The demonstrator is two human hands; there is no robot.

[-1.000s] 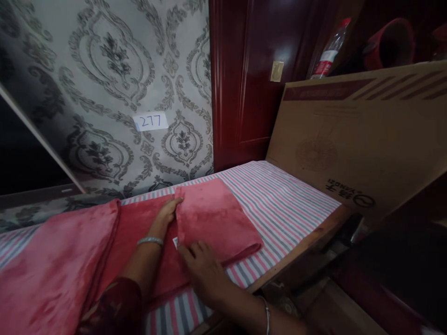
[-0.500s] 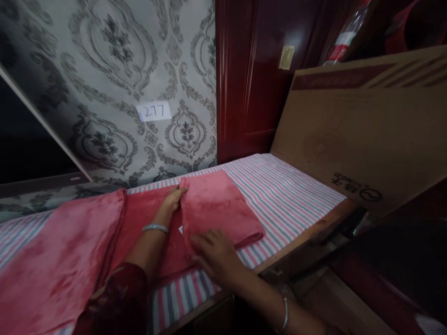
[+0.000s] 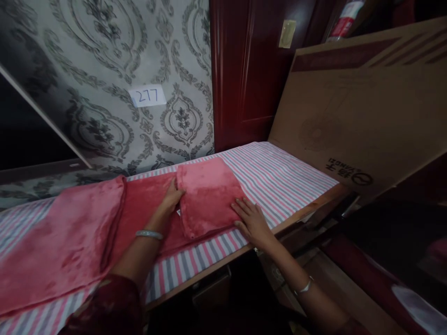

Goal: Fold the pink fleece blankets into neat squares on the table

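I see my left hand [image 3: 172, 199] lying flat, fingers open, against the left edge of the folded pink fleece blanket [image 3: 208, 195], gripping nothing. My right hand [image 3: 252, 221] presses open-palmed on its near right corner. The plush rectangle lies on the striped sheet [image 3: 279, 179], left of a slanted cardboard box [image 3: 366, 111].

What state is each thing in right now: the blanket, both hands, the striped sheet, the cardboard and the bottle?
Blanket: right end folded over, left part spread out flat.
Left hand: flat, touching the fold's left edge.
Right hand: open, fingers at the fold's right edge.
Striped sheet: spread flat under the blanket.
Cardboard: leaning, its lower edge on the sheet.
Bottle: upright, mostly cut off.
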